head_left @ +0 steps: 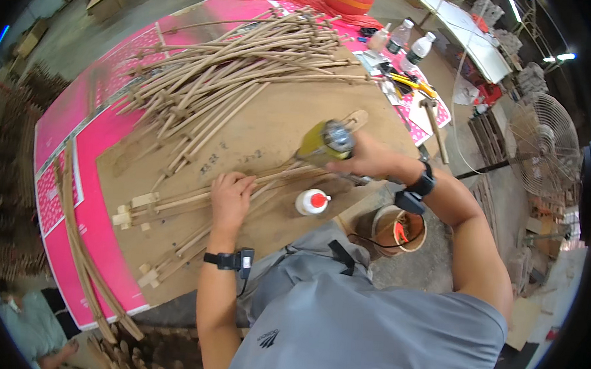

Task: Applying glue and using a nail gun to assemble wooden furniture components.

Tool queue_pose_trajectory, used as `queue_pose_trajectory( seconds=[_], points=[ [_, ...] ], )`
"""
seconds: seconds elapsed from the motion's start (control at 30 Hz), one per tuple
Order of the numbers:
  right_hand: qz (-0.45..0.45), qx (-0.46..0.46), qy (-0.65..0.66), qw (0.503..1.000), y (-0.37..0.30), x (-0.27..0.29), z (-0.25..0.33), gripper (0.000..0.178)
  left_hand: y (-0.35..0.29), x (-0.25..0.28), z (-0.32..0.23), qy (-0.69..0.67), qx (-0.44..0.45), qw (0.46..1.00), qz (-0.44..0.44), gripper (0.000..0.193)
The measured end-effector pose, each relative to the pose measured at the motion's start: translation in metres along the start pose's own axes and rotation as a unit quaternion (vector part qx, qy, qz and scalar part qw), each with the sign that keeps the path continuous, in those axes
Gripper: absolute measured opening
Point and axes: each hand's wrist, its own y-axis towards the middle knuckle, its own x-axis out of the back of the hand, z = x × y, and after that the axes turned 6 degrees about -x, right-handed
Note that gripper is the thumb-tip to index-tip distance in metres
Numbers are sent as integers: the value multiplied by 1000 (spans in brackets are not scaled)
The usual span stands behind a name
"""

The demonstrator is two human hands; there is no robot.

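My right hand (367, 155) grips a yellow-green power tool with a round silver cap, which looks like a nail gun (314, 145). Its nose is down at thin wooden sticks (181, 204) laid side by side on a brown board (279, 120); the contact point is hidden. My left hand (231, 193) closes over the same sticks, to the left of the tool. Small pale wood blocks (133, 214) sit at the sticks' left end. Close to me, between my hands, is a white squeeze bottle (304, 202) with a red cap.
A large heap of wooden sticks (235, 61) covers the far side. More long strips (82, 247) lie at the left. Plastic bottles (400, 36) and hand tools (411, 82) are at far right. A bucket (380, 222) stands by my right side, a fan (545, 141) beyond. Another person (34, 324) is at lower left.
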Motion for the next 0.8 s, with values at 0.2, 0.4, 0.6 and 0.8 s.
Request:
queue_pose_trajectory(
  seconds=[0.2, 0.4, 0.6, 0.8],
  points=[
    [-128, -123, -93, 980, -35, 52, -31, 55, -22, -18, 16, -34, -14, 998, 46, 13],
    [-212, -140, -221, 941, -69, 116, -228, 55, -12, -15, -8, -36, 4, 999, -19, 12],
    [-248, -133, -254, 926, -49, 106, -320, 62, -13, -9, 0, -41, 9, 999, -29, 13],
    [-316, -138, -355, 869, -48, 98, -342, 67, -14, -17, 4, -50, 2, 998, -26, 12]
  ],
)
